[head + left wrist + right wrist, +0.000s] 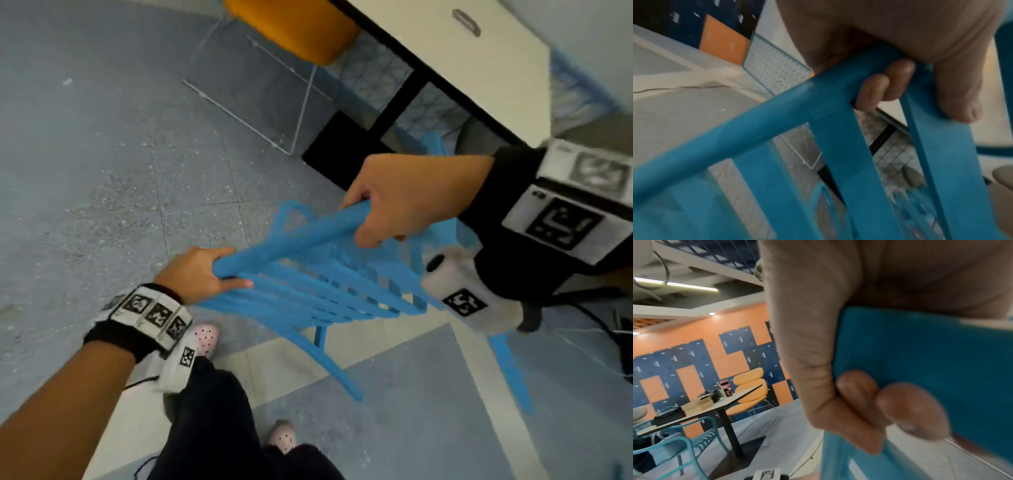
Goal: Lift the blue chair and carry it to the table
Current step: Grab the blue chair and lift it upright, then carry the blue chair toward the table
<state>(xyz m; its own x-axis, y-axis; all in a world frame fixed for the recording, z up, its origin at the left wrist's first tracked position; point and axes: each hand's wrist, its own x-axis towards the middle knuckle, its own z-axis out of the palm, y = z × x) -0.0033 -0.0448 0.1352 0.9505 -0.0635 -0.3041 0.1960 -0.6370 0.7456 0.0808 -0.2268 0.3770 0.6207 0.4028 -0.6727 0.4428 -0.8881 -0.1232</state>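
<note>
The blue chair (pixel 318 284) hangs off the floor, tilted, its slatted back toward me and its legs pointing down to the right. My left hand (pixel 202 274) grips the near end of the chair's top rail (pixel 777 113), fingers curled under it. My right hand (pixel 404 198) grips the far end of the same rail, and in the right wrist view its fingers (pixel 859 402) wrap the blue plastic (pixel 931 361). The white table (pixel 462 58) with a black edge stands just ahead at the upper right.
An orange chair (pixel 291 27) on thin white metal legs (pixel 301 113) stands at the table's left. The table's black post and base plate (pixel 339 150) sit on the grey floor ahead. Another blue chair (pixel 684 443) shows by the table. My feet in pink clogs (pixel 205 337) are below.
</note>
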